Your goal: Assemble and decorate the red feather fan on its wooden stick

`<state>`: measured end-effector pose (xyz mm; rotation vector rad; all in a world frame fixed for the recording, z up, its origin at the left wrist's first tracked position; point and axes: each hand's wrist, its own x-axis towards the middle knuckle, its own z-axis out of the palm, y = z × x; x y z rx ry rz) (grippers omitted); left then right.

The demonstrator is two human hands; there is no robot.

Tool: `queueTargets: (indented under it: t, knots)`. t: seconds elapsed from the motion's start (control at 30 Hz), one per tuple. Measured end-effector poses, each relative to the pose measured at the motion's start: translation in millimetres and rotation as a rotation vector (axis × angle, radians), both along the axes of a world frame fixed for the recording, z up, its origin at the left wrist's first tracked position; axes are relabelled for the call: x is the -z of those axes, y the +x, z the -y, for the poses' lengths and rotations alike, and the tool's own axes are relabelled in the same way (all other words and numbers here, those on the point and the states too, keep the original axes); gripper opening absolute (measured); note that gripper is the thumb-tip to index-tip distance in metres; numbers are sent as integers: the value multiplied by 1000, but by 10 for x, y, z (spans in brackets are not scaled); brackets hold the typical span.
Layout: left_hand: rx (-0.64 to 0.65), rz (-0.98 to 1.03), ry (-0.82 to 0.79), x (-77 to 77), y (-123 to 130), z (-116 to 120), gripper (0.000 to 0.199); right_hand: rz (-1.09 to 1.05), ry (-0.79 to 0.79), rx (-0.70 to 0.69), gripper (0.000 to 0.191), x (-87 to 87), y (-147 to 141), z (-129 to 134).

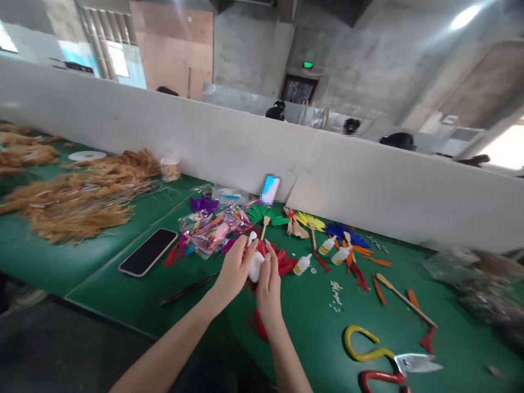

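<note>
My left hand [235, 267] pinches a white earbud [252, 236] between its fingertips. Close beside it, my right hand [268, 284] has its fingers against a small rounded white earbud case [256, 266], which lies between both hands. The fingers hide part of the case, so whether its lid is up I cannot tell. Beneath and behind the hands are red feathers [286, 263] on the green table [311, 333]. A white glue bottle [303, 265] with a yellow label stands tilted to the right of my right hand.
Open scissors [403, 363] lie front right, near a wooden stick [409, 300]. At left rest a dark-screened phone [148, 252] and brown dried grass [82, 202]. Bagged colourful feathers [216, 229] lie behind my hands. A lit phone [270, 189] leans on the white partition [229, 147].
</note>
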<state>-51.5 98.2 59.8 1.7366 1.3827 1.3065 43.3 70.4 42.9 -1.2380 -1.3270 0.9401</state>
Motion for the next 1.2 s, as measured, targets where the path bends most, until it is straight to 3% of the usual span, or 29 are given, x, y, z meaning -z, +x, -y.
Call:
queueTargets:
  t: [0.17, 0.27, 0.4, 0.5, 0.6, 0.7, 0.8, 0.97, 1.1, 1.2]
  knots:
    - [236, -156, -51, -190, 76, -193, 23, -7, -11, -2, 61, -151, 258, -93]
    - [289, -176, -68, -279, 145, -279, 22, -47, 11, -25, 59, -219, 354, -137]
    - [356, -9, -184, -316, 216, -403, 27, -93, -2, -53, 56, -264, 443, -169]
    - [417, 194, -372, -251, 273, -484, 31, -147, -35, -57, 55, -255, 454, -182]
    - [397, 294, -530, -159, 307, -523, 35, -247, -51, -64, 56, -205, 441, -189]
    - [294, 247, -423, -162, 238, -498, 37, -279, -81, -45, 55, -134, 448, -192]
    - [234, 211, -269, -282, 75, -394, 39, -242, -118, 0, 54, -75, 471, -195]
    - [513, 229, -519, -410, -46, -161, 40, -207, -103, 64, 58, -14, 454, -205]
    - [538, 499, -620, -341, 46, -82, 36, -220, -106, 37, 57, 25, 431, -203]
    - [530, 509, -636, -278, 92, -80, 37, -187, -110, 30, 56, 52, 457, -198]
